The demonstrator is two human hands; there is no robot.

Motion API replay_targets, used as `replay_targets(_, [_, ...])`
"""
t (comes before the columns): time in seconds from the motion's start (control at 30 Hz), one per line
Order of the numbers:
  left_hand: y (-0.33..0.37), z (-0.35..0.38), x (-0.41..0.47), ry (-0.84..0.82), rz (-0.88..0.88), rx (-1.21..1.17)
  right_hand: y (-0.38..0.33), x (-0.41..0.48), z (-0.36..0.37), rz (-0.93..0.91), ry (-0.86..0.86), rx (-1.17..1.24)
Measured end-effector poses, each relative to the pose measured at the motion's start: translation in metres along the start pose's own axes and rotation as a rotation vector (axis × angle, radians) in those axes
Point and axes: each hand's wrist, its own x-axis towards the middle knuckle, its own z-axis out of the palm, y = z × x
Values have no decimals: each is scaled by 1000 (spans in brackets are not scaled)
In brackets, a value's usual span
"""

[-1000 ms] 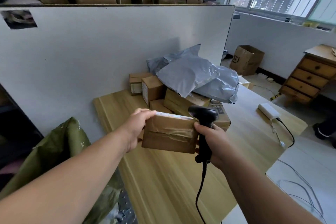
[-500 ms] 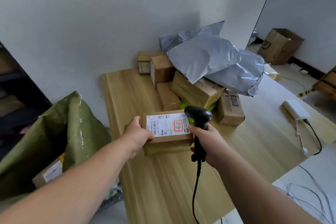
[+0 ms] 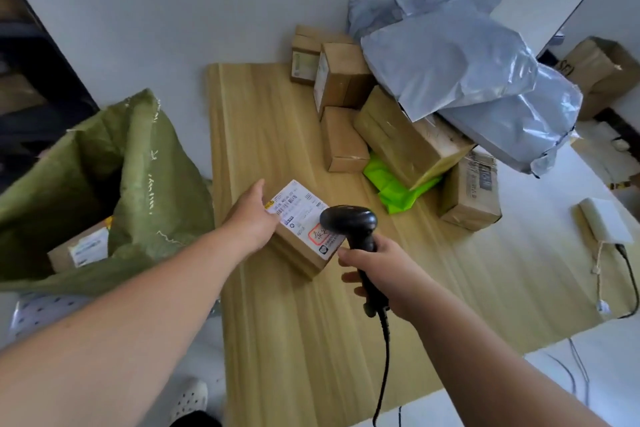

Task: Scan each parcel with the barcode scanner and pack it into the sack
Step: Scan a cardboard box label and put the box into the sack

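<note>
Brown cardboard boxes (image 3: 398, 135) in a heap at the far right of the wooden table (image 3: 294, 340), with two grey plastic mail bags (image 3: 450, 59) on top and a bright green bag (image 3: 394, 184) squeezed under one box. At the left, just beside the table edge, an open green woven sack (image 3: 138, 166) with one labelled box (image 3: 83, 250) inside. Near the right edge, a white adapter (image 3: 604, 222) with its cable.

Over the near-left part of the table, the parcel (image 3: 301, 246); resting or a little lifted, cannot tell. Long axis from far left to near right, label (image 3: 294, 208) side up. Left hand (image 3: 252, 218) gripping the far-left end, thumb along the edge, other fingers hidden. Right hand (image 3: 384, 270) closed round the handle of the black scanner (image 3: 349, 222), its head just above the near-right part of the label and hiding a piece of it, nose toward the far left.

Flat brown box, white label with barcodes and a red stamp.
</note>
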Motion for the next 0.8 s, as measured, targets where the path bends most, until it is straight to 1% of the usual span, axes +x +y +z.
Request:
replay_targets(0.07, [1, -3, 2, 85, -55, 14, -11, -2, -3, -26, -5, -73])
replay_targets(0.13, [1, -7, 2, 118, -84, 20, -25, -4, -5, -54, -4, -131])
replay_targets(0.3, [-5, -12, 0, 72, -33, 5, -66, -7, -3, -69, -21, -239])
replay_targets(0.53, [-18, -28, -6, 45, -35, -38, -116, -7, 5, -55, -67, -471])
replay_targets(0.67, [-23, -35, -10, 51, -25, -66, -132, -11, 10, -1, -96, -524])
replay_targets(0.8, [-21, -40, -12, 55, -25, -69, -134, -13, 13, 33, -91, -536])
